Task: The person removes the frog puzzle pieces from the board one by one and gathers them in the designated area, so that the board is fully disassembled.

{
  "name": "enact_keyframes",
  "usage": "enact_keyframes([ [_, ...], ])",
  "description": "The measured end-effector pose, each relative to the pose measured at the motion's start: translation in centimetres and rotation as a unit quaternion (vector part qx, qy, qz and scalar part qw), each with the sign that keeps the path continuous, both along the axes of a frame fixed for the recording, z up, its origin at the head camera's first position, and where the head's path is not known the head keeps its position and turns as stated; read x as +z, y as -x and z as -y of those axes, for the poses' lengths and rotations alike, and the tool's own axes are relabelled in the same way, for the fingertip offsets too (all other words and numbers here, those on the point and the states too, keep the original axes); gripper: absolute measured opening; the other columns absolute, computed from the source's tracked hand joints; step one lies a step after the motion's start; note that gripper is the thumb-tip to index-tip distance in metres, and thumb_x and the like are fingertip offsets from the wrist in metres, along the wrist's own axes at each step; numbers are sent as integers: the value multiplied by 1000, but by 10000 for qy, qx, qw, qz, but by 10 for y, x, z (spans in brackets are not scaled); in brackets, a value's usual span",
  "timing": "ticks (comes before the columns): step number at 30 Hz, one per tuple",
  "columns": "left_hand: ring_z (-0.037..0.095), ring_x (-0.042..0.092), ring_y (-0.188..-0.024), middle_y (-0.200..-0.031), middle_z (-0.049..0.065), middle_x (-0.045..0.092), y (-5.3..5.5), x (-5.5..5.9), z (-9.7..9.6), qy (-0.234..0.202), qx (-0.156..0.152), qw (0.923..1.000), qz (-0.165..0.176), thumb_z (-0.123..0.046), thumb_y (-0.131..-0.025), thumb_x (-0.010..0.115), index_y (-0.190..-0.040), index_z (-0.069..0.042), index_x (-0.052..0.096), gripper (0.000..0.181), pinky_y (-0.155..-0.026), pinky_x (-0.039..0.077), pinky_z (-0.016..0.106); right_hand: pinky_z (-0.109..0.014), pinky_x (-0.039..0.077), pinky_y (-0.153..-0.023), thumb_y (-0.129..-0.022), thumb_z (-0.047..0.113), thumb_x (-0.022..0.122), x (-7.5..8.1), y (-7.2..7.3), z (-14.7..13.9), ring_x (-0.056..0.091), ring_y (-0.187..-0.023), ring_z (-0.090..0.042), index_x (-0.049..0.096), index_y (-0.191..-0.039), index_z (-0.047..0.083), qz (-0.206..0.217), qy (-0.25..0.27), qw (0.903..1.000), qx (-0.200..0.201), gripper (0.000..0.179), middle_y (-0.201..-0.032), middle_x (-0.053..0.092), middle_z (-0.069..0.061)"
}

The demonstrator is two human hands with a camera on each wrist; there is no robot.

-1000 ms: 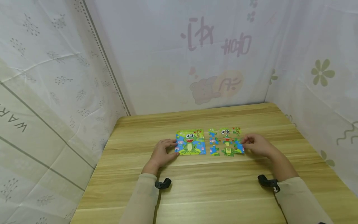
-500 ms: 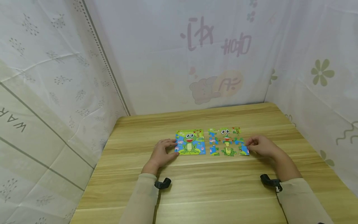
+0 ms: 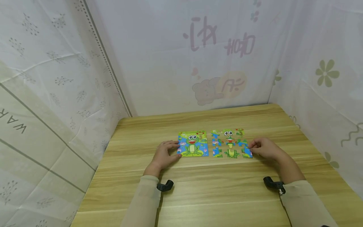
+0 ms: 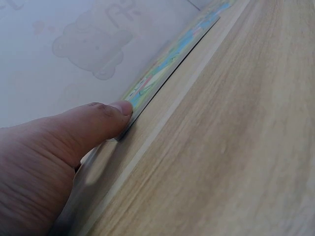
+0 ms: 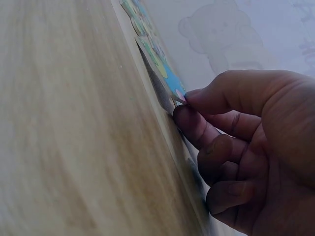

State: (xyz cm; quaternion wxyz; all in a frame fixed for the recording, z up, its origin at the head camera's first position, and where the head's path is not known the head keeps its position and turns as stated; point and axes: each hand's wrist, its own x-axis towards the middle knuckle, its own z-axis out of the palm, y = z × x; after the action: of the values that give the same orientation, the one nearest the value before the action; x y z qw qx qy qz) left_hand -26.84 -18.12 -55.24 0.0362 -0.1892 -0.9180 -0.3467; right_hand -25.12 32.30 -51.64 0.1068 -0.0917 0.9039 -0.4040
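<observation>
My right hand [image 3: 263,148] pinches a blue and green jigsaw puzzle piece [image 3: 247,153] between thumb and forefinger at its right side. In the right wrist view that puzzle piece [image 5: 170,78] is tilted, its held edge raised over a shadow. It is at the lower right of several spaced pieces, among them a frog's body piece [image 3: 231,153] and an eyes piece [image 3: 228,133]. To their left lies a square frog picture card [image 3: 193,143]. My left hand [image 3: 164,154] rests at the card's left edge, and its thumb [image 4: 118,110] touches the near corner.
The pieces and card lie on a wood-grain table [image 3: 210,189]. A pale printed curtain [image 3: 158,63] hangs behind the table, with more cloth on both sides. Each wrist wears a black camera mount, such as the left one [image 3: 165,186].
The right hand has moved the pinched piece a little right and toward me, uncovering the right-hand piece of the middle row. Since half a second ago it has hardly shifted. The left hand stays still.
</observation>
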Motion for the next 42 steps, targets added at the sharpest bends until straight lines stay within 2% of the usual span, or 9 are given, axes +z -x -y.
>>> enact_keyframes([
  [7, 18, 45, -142, -147, -12, 61, 1, -1, 0, 5, -12, 10000, -36, -35, -88, 88, -131, -20, 75, 47, -122, 33, 47, -27, 49, -61, -99, 10, 71, -1, 0, -2, 55, -79, -19, 73, -101, 4, -101, -159, 9998, 65, 7, -90, 65, -5],
  [16, 18, 45, -142, -146, -11, 61, 1, 0, 0, 5, -12, 10000, -29, -35, -88, 88, -130, -19, 75, 47, -123, 33, 46, -30, 50, -72, -102, 11, 68, 2, -2, -2, 57, -87, -23, 73, -103, 4, -3, -167, 9997, 168, 8, -93, 66, -6],
  [28, 20, 45, -142, -146, -10, 61, -1, 2, 0, -4, -8, 10000, -27, -34, -88, 88, -130, -18, 75, 46, -122, 33, 47, -31, 50, -74, -102, 12, 69, 2, -3, -1, 58, -88, -22, 73, -103, 5, -33, -184, 9997, 135, 9, -93, 66, -5],
  [36, 21, 46, -141, -146, -9, 61, -2, 3, -1, -81, -18, 10000, -17, -33, -88, 88, -128, -18, 76, 45, -122, 33, 49, -29, 51, -57, -102, 15, 69, 7, -5, 1, 55, -78, -22, 71, -106, 3, 133, 63, 9999, 14, 13, -94, 64, -9],
  [42, 21, 46, -141, -146, -8, 62, -3, 2, -2, -205, 4, 9998, -25, -31, -88, 88, -127, -17, 77, 42, -122, 34, 49, -29, 52, -57, -102, 18, 69, 8, -3, 3, 56, -75, -21, 70, -108, 3, 121, 49, 9999, -72, 16, -94, 64, -9],
])
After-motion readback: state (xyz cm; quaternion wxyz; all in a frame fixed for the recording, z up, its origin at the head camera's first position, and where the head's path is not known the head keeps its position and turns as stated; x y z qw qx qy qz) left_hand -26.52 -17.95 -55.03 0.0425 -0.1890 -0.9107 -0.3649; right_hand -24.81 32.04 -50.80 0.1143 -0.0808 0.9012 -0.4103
